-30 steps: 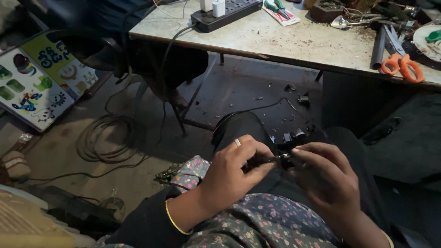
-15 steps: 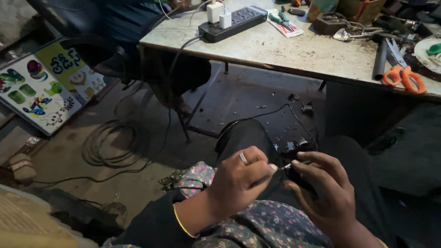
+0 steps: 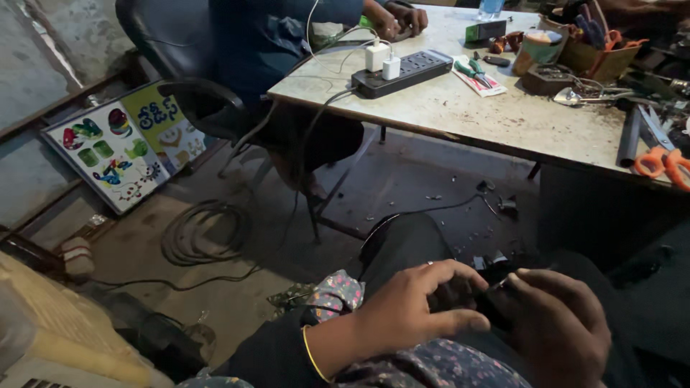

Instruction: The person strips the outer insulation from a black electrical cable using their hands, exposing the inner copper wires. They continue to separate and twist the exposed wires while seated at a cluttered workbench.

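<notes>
Hands — left hand [image 3: 410,309], right hand [image 3: 557,327] — fingers curled around small dark part [image 3: 483,298].

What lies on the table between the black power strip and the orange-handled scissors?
In the head view, between the power strip and scissors: green-handled pliers on a card, then bare, stained table.

A small repair workshop, shown by the scuffed worktable [image 3: 503,122] strewn with a power strip [image 3: 402,72], pliers [image 3: 471,70], orange scissors [image 3: 665,164] and loose parts, plus coiled cable [image 3: 201,233] on the dusty concrete floor [image 3: 215,309].
</notes>
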